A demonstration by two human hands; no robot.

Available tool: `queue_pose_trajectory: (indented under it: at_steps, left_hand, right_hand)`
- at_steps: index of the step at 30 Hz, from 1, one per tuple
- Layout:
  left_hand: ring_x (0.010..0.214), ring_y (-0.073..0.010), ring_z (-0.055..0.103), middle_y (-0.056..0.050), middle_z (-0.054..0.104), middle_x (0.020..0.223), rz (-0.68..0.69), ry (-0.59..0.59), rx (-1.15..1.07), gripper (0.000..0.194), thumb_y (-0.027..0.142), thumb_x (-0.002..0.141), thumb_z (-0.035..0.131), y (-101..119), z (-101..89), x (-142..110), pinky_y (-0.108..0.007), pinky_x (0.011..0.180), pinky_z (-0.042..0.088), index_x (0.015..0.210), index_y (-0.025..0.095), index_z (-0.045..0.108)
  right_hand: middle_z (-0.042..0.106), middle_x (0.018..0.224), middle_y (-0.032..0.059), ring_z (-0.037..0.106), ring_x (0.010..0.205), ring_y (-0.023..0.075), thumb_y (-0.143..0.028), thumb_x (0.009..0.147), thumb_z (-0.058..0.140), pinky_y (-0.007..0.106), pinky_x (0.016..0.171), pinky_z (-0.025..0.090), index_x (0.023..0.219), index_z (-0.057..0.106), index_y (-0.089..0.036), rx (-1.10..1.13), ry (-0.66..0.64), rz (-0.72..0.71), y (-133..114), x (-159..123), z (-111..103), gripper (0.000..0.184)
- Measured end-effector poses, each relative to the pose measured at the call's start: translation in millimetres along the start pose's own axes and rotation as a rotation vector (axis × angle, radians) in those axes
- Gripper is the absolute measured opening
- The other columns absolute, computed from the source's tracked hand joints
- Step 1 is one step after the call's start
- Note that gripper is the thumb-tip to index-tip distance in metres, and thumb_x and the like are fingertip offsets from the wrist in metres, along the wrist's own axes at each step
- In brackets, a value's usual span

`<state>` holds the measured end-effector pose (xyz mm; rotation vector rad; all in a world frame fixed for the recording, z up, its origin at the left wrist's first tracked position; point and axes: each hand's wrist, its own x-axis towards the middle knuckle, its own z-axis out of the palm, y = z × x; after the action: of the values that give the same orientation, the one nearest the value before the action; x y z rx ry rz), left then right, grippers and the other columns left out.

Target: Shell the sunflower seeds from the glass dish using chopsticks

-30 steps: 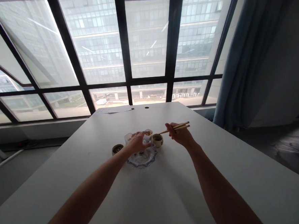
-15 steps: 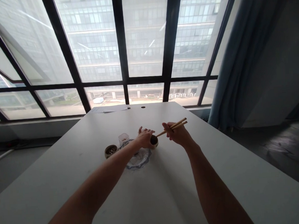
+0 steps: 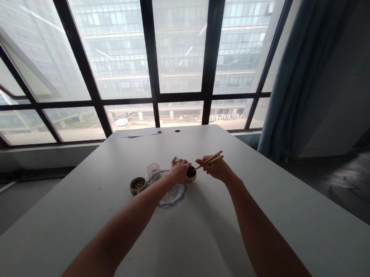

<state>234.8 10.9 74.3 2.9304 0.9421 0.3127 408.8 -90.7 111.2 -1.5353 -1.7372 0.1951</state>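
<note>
My left hand (image 3: 180,172) is closed around the side of a small round pot (image 3: 193,176) with a dark inside, tilted toward the right. A pair of wooden chopsticks (image 3: 216,156) is in my right hand (image 3: 214,166), and their tips reach into the pot's mouth. What the tips touch inside is too dark to tell. Under my left forearm lies a clear dish with a wavy rim (image 3: 173,204), partly hidden by the arm. To its left stands a second small pot (image 3: 138,186) holding small brownish pieces.
A small clear plastic cup (image 3: 153,169) stands behind the dish. Papers (image 3: 134,133) lie at the far end of the white table (image 3: 191,246), near two round holes. Windows rise beyond it, with a blue curtain (image 3: 290,94) at the right.
My right hand has moved left and slightly down, pushing the chopstick tips farther into the pot. The pot in my left hand is tipped more toward the right.
</note>
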Motion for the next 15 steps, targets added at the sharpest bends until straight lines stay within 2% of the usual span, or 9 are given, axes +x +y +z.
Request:
queue_pose_trajectory:
  at_steps: [7,10,13,15]
  left_hand:
    - [0.130,-0.0388,0.049,-0.014,0.065,0.127,-0.025,-0.015,-0.017,0.060,0.047,0.073,0.072,-1.6,1.8,2.6,-0.065,0.119,0.010,0.125,0.020,0.062]
    - [0.133,-0.0384,0.047,-0.015,0.064,0.132,-0.025,-0.028,-0.039,0.060,0.046,0.075,0.071,-3.5,-1.0,1.0,-0.066,0.119,0.009,0.129,0.021,0.061]
    - [0.139,-0.0342,0.042,-0.012,0.057,0.144,-0.018,-0.034,-0.072,0.059,0.043,0.082,0.066,-13.6,-11.6,-10.4,-0.064,0.120,0.008,0.137,0.025,0.056]
    - [0.142,-0.0300,0.040,-0.009,0.054,0.149,-0.039,0.008,-0.099,0.052,0.039,0.089,0.057,-27.6,-23.7,-25.6,-0.061,0.121,0.007,0.139,0.028,0.054]
  right_hand:
    - [0.064,0.057,0.0036,0.061,0.052,0.0167,-0.054,0.095,0.050,0.025,0.050,0.042,0.064,0.059,-0.021,-0.110,0.009,0.044,-10.5,-1.8,-4.7,0.046]
    - [0.063,0.057,0.0043,0.061,0.053,0.0172,-0.058,0.095,0.049,0.025,0.051,0.043,0.063,0.058,-0.021,-0.113,0.082,0.022,-16.7,-2.4,-7.1,0.050]
    - [0.063,0.056,0.0050,0.060,0.052,0.0168,-0.065,0.096,0.044,0.026,0.050,0.044,0.064,0.057,-0.021,-0.002,0.187,-0.030,-24.6,-3.0,-5.5,0.056]
    - [0.062,0.055,0.0046,0.058,0.049,0.0159,-0.068,0.095,0.043,0.025,0.048,0.043,0.067,0.059,-0.020,0.112,0.149,-0.054,-30.2,-3.6,1.3,0.058]
